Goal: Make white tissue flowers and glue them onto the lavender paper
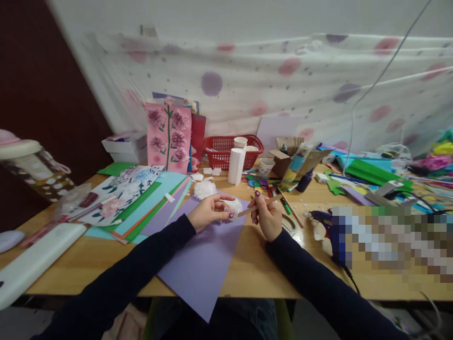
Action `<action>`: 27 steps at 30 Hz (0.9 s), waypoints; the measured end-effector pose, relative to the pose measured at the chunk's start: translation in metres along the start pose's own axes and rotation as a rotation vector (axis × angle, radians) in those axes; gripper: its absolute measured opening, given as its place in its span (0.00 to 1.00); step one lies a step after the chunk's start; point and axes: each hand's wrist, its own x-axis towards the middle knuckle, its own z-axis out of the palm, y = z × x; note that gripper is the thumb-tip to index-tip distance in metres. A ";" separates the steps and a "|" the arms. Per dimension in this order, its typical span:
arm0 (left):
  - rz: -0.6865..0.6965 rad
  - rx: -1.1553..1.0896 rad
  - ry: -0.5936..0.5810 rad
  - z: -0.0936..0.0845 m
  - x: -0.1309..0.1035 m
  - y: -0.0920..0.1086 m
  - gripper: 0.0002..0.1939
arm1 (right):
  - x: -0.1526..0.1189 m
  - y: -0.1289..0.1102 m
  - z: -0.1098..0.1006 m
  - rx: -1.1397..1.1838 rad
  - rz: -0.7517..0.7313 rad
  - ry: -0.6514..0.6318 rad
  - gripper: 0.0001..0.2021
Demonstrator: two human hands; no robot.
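Over a purple paper sheet (201,259), my left hand (210,211) pinches a small white fluffy paper flower (235,205). My right hand (266,215) grips a thin wooden craft stick (260,206), its near-left end touching or almost touching the flower; I cannot tell which. A second white fluffy paper bundle (204,189) sits just behind my left hand. Right of my right hand lies a pair of scissors (289,224), partly covered by the hand. Farther right stands a blue glue gun (327,226) with a cord.
A white paper roll (236,166) stands before a red basket (219,151). Coloured paper sheets (150,200) and a pink flower picture (169,137) are at the left. A paper cup (266,166), a dark bottle (305,181) and pens (285,203) stand or lie behind my right hand.
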 end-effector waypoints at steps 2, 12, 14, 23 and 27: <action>0.005 -0.009 0.032 0.001 0.000 -0.001 0.29 | -0.001 -0.001 0.001 0.010 0.020 -0.025 0.26; 0.055 0.252 0.081 0.008 -0.008 0.002 0.16 | -0.003 -0.005 0.002 0.054 0.038 -0.020 0.26; 0.056 0.253 0.044 0.010 -0.009 0.001 0.16 | -0.003 -0.006 0.001 0.056 0.037 -0.027 0.26; 0.059 0.171 -0.109 0.007 -0.009 -0.004 0.19 | -0.002 -0.008 0.001 0.015 0.050 -0.007 0.27; 0.050 0.112 -0.116 0.005 -0.008 -0.004 0.23 | 0.002 -0.005 -0.003 0.085 0.005 0.105 0.26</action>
